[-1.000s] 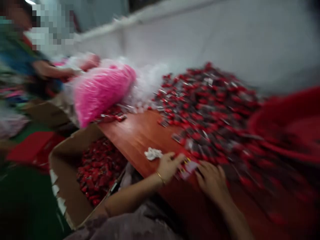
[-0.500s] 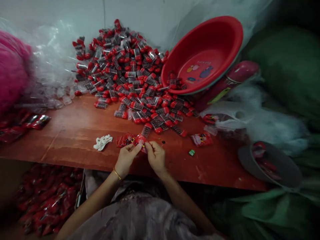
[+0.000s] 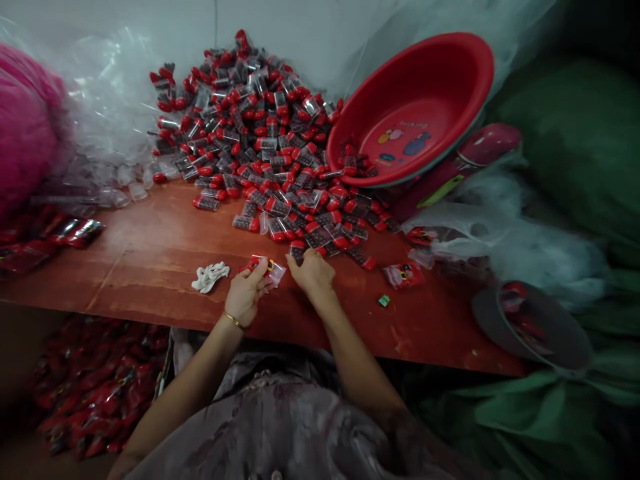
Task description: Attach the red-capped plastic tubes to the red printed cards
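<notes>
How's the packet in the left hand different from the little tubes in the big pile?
The packet looks flat, while the tubes are rounded.
The packet is printed red with a clear, see-through end; the tubes are clear, with dark stuff inside and red caps.
The packet is in the left hand, but the tubes lie heaped on the table.
Both have red and see-through parts.

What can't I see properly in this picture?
All in the head view:
- The right hand: its own fingers hide whether it grips the small tube or just touches it.
- The red packet: the left hand covers part of it.
- The pink bundle: cut off by the left edge.
- The green square: too small to make out its markings.
</notes>
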`<state>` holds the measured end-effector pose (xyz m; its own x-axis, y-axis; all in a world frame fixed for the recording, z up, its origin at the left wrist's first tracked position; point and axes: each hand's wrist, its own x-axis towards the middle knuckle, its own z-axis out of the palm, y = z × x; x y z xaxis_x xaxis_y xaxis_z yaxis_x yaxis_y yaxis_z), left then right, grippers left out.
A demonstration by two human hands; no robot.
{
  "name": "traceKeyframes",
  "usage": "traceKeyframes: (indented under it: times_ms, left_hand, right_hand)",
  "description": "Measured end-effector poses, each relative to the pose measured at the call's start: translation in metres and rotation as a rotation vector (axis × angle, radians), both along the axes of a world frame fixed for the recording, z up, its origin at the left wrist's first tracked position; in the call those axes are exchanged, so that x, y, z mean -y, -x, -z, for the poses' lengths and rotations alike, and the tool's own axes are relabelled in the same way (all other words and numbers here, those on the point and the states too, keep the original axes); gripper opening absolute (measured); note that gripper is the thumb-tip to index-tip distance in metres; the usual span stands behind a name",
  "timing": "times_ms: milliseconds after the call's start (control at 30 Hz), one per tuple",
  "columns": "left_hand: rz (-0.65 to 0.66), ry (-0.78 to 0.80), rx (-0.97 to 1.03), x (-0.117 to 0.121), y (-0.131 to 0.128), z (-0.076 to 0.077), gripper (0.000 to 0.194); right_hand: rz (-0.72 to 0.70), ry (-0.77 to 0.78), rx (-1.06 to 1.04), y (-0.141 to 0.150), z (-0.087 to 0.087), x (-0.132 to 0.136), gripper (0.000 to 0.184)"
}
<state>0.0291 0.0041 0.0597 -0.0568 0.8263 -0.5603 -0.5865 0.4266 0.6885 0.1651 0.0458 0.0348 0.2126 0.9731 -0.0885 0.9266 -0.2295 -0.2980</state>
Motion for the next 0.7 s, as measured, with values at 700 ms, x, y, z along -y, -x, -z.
traceKeyframes:
  times_ms: [700]
  left_hand:
    - [0.11, -0.141, -0.105, 0.012, -0.014, -0.001, 0.039]
  right_hand:
    - [-0.184, -0.048, -1.154, -0.04, -0.015, 0.086, 0.019]
